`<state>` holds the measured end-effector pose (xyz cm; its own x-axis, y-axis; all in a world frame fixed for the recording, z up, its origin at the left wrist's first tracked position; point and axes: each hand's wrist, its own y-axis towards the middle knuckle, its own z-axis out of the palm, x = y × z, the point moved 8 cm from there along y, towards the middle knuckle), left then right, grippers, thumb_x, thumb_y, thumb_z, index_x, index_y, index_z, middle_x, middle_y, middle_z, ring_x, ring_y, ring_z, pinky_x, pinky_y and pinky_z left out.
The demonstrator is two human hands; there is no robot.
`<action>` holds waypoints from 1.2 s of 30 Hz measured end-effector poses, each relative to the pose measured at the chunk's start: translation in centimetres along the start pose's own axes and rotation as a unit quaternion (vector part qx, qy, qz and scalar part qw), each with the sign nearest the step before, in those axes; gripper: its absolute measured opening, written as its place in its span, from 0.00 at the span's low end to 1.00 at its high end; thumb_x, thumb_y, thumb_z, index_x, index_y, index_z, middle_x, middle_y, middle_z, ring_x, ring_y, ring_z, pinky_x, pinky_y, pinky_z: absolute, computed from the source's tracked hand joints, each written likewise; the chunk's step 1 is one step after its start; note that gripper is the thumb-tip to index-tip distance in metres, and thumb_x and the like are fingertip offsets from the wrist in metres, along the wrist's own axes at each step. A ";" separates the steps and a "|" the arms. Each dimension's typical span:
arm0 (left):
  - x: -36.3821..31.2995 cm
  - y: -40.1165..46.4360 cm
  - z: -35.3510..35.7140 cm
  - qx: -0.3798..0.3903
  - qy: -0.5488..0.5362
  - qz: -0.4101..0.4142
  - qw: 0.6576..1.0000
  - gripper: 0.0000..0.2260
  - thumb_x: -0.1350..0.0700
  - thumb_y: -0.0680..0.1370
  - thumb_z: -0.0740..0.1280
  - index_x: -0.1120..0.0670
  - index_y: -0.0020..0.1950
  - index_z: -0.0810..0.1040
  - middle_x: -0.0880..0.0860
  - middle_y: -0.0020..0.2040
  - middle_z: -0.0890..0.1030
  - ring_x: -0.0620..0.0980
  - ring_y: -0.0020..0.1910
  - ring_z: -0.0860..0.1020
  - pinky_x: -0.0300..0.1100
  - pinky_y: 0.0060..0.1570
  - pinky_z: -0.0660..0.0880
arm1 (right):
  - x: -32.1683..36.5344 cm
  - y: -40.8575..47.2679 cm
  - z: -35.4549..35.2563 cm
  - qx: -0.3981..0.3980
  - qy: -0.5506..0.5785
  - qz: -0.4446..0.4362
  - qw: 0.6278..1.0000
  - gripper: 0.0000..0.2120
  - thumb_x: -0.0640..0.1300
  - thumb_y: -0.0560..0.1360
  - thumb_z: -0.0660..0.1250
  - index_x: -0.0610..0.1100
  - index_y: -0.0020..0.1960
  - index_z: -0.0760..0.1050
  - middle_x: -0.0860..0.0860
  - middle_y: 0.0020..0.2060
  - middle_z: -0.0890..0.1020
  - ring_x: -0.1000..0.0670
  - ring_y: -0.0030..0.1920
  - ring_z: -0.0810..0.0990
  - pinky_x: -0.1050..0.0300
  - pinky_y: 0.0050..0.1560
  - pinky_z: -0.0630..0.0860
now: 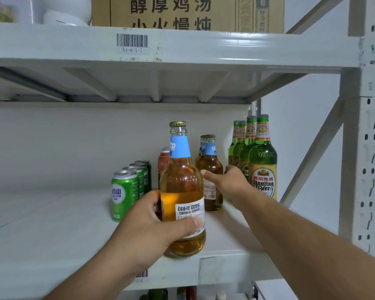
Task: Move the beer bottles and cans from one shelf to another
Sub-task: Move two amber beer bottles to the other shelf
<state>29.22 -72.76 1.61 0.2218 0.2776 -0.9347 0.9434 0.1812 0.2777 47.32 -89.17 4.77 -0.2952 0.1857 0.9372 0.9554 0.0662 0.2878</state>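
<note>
Left hand (147,226) grips upright amber bottle (182,191) at shelf (52,234) edge; right hand (227,180) reaches, fingers loose

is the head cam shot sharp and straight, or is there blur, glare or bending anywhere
Head view: even, soft lighting, no hard shadows. The amber glass Bahe bottle gripped by the left hand reads sharply, as does the front green glass Yanjing bottle. The right hand looks slightly soft. The grey metal shelf beam tilts and bows from the wide lens. No strong glare.
</note>
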 end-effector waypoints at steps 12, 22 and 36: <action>-2.0 4.2 5.7 0.000 0.010 0.038 0.999 0.23 0.55 0.63 0.84 0.48 0.56 0.82 0.46 0.47 0.88 0.48 0.49 0.87 0.54 0.58 0.81 | 2.3 -6.5 -7.4 0.011 -0.142 -0.066 0.988 0.26 0.40 0.79 0.68 0.44 0.76 0.66 0.51 0.69 0.75 0.49 0.66 0.74 0.54 0.68 0.69; 0.3 8.7 8.5 -0.021 0.021 -0.023 0.999 0.21 0.59 0.66 0.84 0.52 0.55 0.81 0.50 0.48 0.87 0.50 0.48 0.85 0.49 0.55 0.81 | 0.4 -8.8 -9.7 0.029 -0.140 -0.047 0.989 0.24 0.40 0.80 0.66 0.46 0.74 0.67 0.50 0.68 0.75 0.47 0.68 0.73 0.49 0.70 0.70; 1.4 10.2 9.2 -0.018 0.018 -0.034 0.999 0.20 0.59 0.67 0.83 0.51 0.56 0.82 0.50 0.47 0.87 0.50 0.48 0.85 0.50 0.56 0.81 | 0.1 -10.2 -7.8 0.075 -0.179 -0.072 0.978 0.32 0.44 0.80 0.67 0.47 0.80 0.58 0.52 0.76 0.67 0.53 0.74 0.66 0.51 0.75 0.63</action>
<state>41.39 -79.15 1.05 0.1474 0.2970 -0.9434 0.9467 0.2338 0.2216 37.56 -97.45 3.50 -0.4357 0.4940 0.7524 0.8999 0.2552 0.3535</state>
